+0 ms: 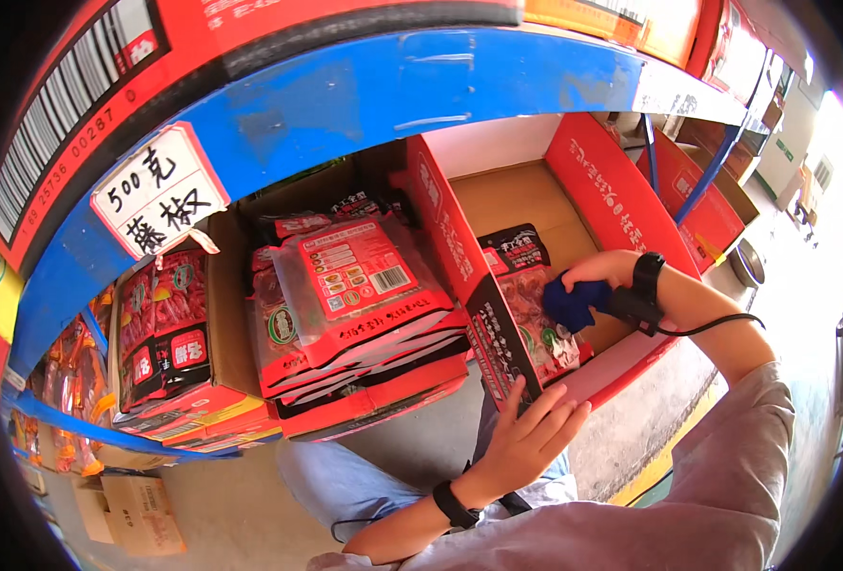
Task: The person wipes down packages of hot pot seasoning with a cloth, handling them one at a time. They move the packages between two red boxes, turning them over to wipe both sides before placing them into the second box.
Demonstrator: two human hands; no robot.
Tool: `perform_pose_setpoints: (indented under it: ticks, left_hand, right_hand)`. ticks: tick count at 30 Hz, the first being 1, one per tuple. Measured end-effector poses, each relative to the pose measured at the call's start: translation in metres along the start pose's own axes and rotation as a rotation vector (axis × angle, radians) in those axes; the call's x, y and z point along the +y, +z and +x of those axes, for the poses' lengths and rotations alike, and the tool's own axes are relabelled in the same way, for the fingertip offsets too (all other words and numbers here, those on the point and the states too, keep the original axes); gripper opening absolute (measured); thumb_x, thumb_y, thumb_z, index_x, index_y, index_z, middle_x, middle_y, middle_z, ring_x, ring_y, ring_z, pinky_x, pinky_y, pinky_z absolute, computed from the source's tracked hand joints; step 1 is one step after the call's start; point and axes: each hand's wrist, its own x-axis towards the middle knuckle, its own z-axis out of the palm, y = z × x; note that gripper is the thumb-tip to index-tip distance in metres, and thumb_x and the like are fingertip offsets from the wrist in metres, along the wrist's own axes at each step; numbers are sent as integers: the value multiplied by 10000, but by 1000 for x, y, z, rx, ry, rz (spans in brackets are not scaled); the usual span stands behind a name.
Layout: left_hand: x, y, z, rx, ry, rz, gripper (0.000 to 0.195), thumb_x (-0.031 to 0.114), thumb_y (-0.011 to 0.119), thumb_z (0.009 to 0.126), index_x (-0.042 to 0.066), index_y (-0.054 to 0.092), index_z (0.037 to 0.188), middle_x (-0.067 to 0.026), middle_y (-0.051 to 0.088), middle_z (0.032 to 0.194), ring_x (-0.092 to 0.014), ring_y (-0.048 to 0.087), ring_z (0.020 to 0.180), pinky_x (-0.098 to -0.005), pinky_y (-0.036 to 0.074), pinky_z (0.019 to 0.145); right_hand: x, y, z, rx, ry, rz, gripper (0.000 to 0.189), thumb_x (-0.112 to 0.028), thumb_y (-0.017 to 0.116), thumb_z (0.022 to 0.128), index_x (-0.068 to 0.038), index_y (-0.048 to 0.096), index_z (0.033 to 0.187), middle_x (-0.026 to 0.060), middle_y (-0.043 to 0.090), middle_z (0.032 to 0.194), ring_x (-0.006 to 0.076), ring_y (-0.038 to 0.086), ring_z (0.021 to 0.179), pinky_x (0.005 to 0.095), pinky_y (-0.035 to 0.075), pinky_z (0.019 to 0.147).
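My right hand (600, 271) grips a dark blue cloth (577, 301) inside an open red cardboard box (614, 185). Under and beside the cloth lies a sealed food packet (525, 300) with a black and red print, at the box's left side. My left hand (528, 435) rests with spread fingers at the near left corner of the same box and holds nothing that I can see. Both wrists wear black bands. Left of the box, a stack of red and clear food packets (357, 271) fills another carton.
A blue metal shelf beam (336, 93) with a handwritten card (159, 189) runs above the boxes. Further left stands a carton of smaller packets (172, 314). A brown cardboard box (139, 510) is on the floor at lower left. A blue shelf post (707, 175) stands to the right.
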Motion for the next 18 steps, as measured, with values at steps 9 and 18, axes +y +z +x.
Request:
perform_pose_setpoints:
  ticks: [9,18]
  left_hand:
    - [-1,1,2,-49,12,49,361,138,542,735,104,528,1094,-35,506,1066,-211,407,1117,-537,307,925]
    - [-4,12,6,51,20,99,380,112,566,712,123,522,1090,-59,456,986,-244,400,1086,-570,318,903]
  right_hand:
    - [14,2,-2,-268,-90,333,370,-259,529,728,-54,523,1037,79,607,788,159,588,600,269,452,429]
    - [-3,6,-36,236,-438,134,331,-202,601,714,-7,568,979,91,617,806,144,601,652,263,483,542]
